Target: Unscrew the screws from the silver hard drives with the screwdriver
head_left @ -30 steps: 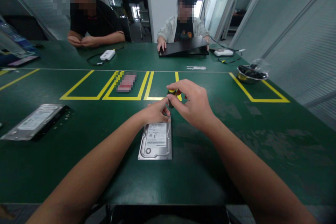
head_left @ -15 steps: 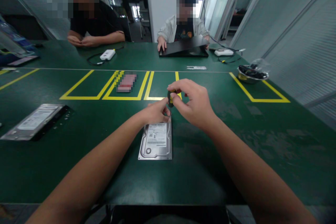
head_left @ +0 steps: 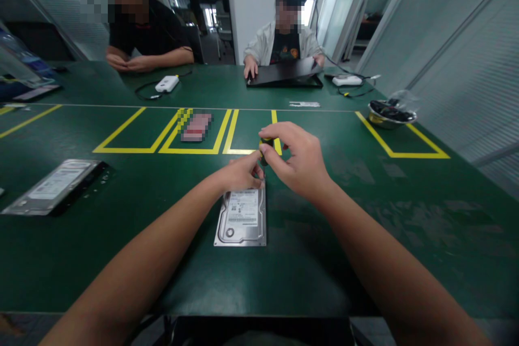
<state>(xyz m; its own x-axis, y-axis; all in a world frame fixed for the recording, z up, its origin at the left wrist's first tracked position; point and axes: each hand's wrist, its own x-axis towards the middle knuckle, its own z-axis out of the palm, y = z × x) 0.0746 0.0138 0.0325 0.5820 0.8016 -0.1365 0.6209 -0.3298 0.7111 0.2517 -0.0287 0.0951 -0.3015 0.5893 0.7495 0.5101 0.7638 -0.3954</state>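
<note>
A silver hard drive (head_left: 242,219) with a white label lies flat on the green table, its far end covered by my left hand (head_left: 242,172). The fingers of that hand are curled together at the drive's far right corner, close against the screwdriver's shaft. Whether they pinch the shaft or a small part is hidden. My right hand (head_left: 298,159) grips the black-and-yellow handle of a screwdriver (head_left: 265,158) between thumb and fingers. The screwdriver stands about upright, its tip end down at the drive's far right corner.
A second hard drive (head_left: 60,186) lies at the left. Yellow tape (head_left: 190,151) marks boxes across the table, one with a blurred pink item (head_left: 197,127). At the right stands a metal bowl (head_left: 391,118) of dark parts. Two people sit opposite, one handling a black panel (head_left: 284,73).
The screwdriver handle looks turned a little in my right hand. Both my hands and the hard drive stay in place. The view has shifted very slightly.
</note>
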